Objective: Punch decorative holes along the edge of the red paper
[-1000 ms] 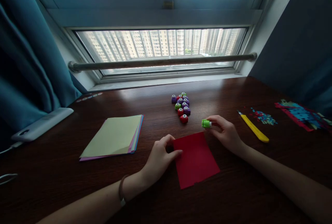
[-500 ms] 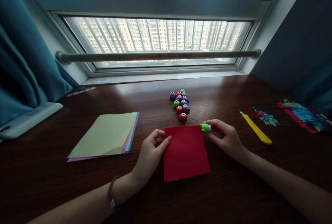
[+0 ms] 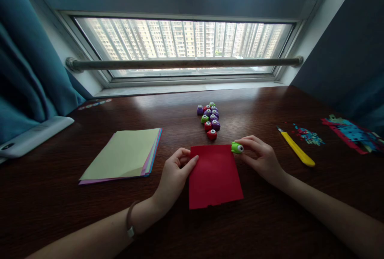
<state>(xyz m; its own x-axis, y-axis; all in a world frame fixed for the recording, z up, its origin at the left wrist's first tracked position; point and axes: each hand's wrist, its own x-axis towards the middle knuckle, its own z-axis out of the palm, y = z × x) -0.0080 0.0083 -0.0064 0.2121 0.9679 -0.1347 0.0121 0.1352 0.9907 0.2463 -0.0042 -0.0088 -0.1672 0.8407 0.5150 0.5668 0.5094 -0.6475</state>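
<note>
Left hand pinches one red sheet; right hand grips one green punch

stack of coloured paper, cluster of small punches, yellow utility knife, paper scraps

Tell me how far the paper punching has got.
Done: punched scraps lie far right, and the red sheet has a notched near edge. In hand: the right hand holds the green punch at its far corner; the left hand steadies it. Left: the paper stack.
</note>
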